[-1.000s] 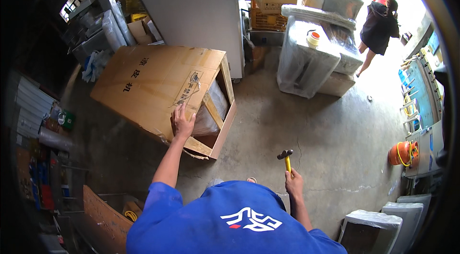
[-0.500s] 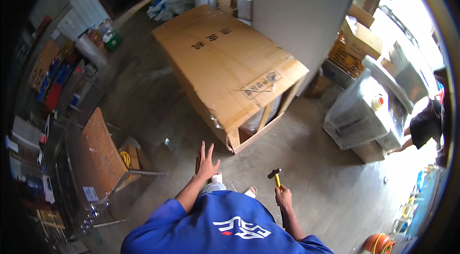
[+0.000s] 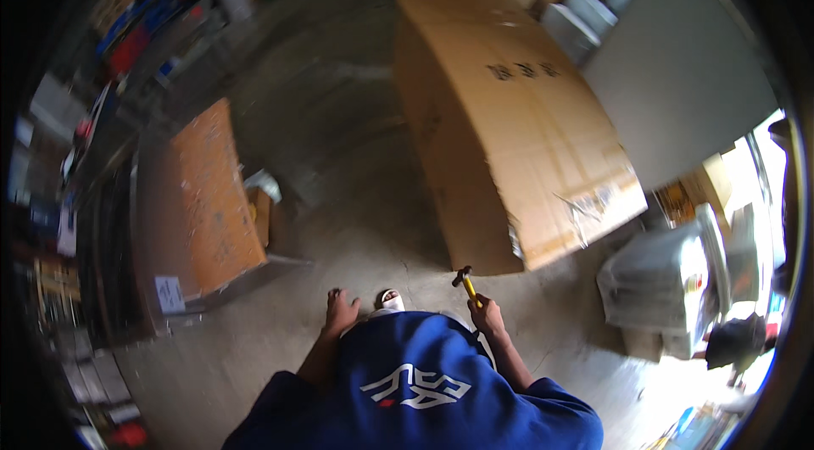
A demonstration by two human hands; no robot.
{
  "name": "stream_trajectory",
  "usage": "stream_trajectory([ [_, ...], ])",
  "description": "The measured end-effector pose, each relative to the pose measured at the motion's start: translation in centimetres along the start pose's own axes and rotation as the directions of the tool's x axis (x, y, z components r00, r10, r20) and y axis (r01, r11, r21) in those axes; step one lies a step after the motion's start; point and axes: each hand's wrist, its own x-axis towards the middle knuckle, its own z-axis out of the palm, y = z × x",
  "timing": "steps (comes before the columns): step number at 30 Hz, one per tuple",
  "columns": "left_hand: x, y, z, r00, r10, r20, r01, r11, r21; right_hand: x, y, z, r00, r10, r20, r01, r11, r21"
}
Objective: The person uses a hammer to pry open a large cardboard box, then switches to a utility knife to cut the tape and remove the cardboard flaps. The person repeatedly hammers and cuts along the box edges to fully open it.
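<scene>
My right hand (image 3: 487,315) is closed round the yellow handle of a hammer (image 3: 468,281). The hammer's dark head points away from me, just short of the near corner of a big cardboard carton (image 3: 543,136). That carton stands tall on the floor, ahead and to the right, with dark writing and tape on its top. Nothing is in my left hand (image 3: 342,312), which hangs low beside my left foot with its fingers loosely bent and a little blurred. It is apart from the carton and from the brown board at the left.
At the left a worn brown board (image 3: 216,195) leans by a metal frame. A grey panel (image 3: 678,68) rises behind the carton. A plastic-wrapped machine (image 3: 661,280) stands at the right, with a person in dark clothing (image 3: 736,340) beside it. Clutter lines the far wall.
My view has swung left, so the carton now sits farther right and shows its long side. My left hand has dropped and its spread fingers have relaxed. The hammer is still in my right hand.
</scene>
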Motion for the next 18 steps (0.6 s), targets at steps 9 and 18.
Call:
stream_trajectory([
  [9, 5.7, -4.7, -14.1, 0.893, -0.216, -0.395, 0.135, 0.965, -0.223, 11.7, -22.6, 11.1, 0.885, -0.423, 0.195, 0.445, 0.892, -0.083],
  [18, 8.4, -4.8, -17.5, 0.569, -0.66, -0.491, 0.472, 0.751, -0.461, 22.2, -44.4, 23.5, 0.632, -0.56, 0.536, 0.711, 0.694, -0.114],
])
